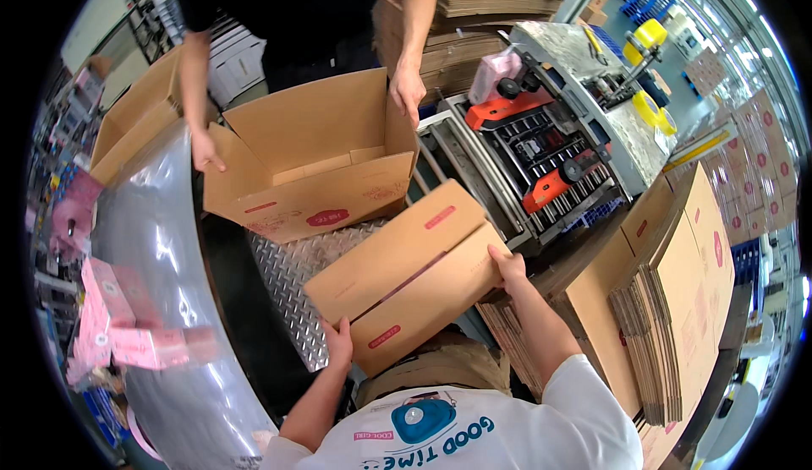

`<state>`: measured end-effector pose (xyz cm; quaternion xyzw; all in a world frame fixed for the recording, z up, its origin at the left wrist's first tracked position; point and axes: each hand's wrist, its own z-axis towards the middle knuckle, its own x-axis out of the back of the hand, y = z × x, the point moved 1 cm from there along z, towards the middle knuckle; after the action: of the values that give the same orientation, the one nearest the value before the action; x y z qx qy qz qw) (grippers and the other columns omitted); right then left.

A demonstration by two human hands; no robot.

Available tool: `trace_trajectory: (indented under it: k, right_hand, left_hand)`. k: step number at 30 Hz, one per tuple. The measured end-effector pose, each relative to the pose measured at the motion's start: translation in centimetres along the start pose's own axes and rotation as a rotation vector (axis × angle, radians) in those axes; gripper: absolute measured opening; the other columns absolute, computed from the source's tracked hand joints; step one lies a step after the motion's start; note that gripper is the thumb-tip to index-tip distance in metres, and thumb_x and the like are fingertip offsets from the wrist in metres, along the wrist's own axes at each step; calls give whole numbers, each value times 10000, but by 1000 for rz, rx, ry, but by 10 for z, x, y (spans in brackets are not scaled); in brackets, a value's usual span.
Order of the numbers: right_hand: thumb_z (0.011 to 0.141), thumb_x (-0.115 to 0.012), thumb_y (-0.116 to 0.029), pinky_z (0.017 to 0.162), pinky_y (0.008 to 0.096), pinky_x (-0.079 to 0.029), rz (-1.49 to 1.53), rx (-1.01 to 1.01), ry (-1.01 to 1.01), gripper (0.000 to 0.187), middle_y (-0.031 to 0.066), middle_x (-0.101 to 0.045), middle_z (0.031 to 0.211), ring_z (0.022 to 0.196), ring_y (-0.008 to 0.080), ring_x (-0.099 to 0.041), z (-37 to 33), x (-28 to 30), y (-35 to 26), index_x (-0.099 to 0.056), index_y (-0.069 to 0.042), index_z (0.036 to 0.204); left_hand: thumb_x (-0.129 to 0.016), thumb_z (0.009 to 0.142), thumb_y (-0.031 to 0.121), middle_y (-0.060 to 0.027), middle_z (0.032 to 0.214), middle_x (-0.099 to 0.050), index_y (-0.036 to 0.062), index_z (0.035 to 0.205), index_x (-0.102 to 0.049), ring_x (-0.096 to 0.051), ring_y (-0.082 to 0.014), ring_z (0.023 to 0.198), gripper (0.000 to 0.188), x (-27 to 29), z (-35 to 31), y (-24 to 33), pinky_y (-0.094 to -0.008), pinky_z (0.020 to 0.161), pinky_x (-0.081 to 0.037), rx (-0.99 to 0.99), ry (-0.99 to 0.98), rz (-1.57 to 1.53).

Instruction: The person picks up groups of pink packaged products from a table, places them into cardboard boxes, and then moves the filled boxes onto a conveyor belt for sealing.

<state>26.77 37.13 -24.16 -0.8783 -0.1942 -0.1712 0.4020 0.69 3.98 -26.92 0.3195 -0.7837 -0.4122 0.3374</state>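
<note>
Between my hands is a brown cardboard box (pixel 414 271) with small red printed labels. Two of its flaps are folded in, and a narrow gap runs between them. My left hand (pixel 338 343) grips the near left edge, while my right hand (pixel 507 269) grips the right end with the thumb on top. The other fingers are partly hidden behind the cardboard. The box is held tilted in front of my waist. Across from me, a person in black holds an open, upright cardboard box (pixel 313 191) with both hands.
Left, pink packages (pixel 139 326) lie by a curved shiny metal surface (pixel 161 233). Under the boxes is a diamond-plate metal surface (pixel 292 288). To the right stand a roller machine with orange parts (pixel 541 144) and stacks of flat cartons (pixel 668 301). Yellow tape rolls (pixel 647 108) sit beyond.
</note>
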Motion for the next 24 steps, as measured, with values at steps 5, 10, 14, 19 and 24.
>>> trace_trajectory:
  k: [5, 10, 14, 19, 24]
  right_hand:
    - [725, -688, -396, 1075, 441, -226, -473, 615, 425, 829, 225, -289, 1403, 1308, 364, -268, 39, -29, -95, -310, 29, 1329]
    - [839, -464, -558, 1103, 528, -57, -997, 1351, 1, 783, 122, -194, 1492, 1389, 307, -121, 55, -47, -148, -229, -101, 1430]
    - [849, -424, -576, 1109, 507, -78, -1026, 1320, 70, 780, 135, -212, 1483, 1387, 294, -134, 111, -46, -182, -287, -42, 1402]
    - [848, -438, -553, 1112, 482, -107, -911, 1371, 10, 783, 159, -244, 1466, 1378, 299, -167, 139, -67, -214, -298, -2, 1385]
    - [846, -466, -519, 1115, 456, -126, -855, 1410, -56, 749, 169, -282, 1448, 1369, 298, -201, 164, -57, -233, -334, 2, 1367]
  left_hand:
    - [-490, 914, 148, -204, 1331, -359, -30, 1371, -159, -399, -287, 1205, 592, -80, 20, 3, -353, 1007, -318, 11, 26, -179]
    - [-471, 909, 120, -211, 1298, -381, -45, 1321, -225, -414, -294, 1179, 507, -200, 69, 23, -358, 996, -325, -199, 49, -17]
    - [-476, 908, 126, -237, 1220, -451, -45, 1297, -288, -468, -332, 1119, 465, -252, 150, 108, -396, 956, -373, -215, 2, 149]
    - [-431, 941, 144, -189, 1266, -438, 11, 1339, -258, -464, -301, 1136, 454, -253, 209, 146, -395, 958, -374, -194, -60, 4]
    - [-406, 954, 149, -148, 1376, -346, 71, 1415, -145, -387, -260, 1228, 536, -274, 183, 170, -378, 1012, -323, 52, -92, -110]
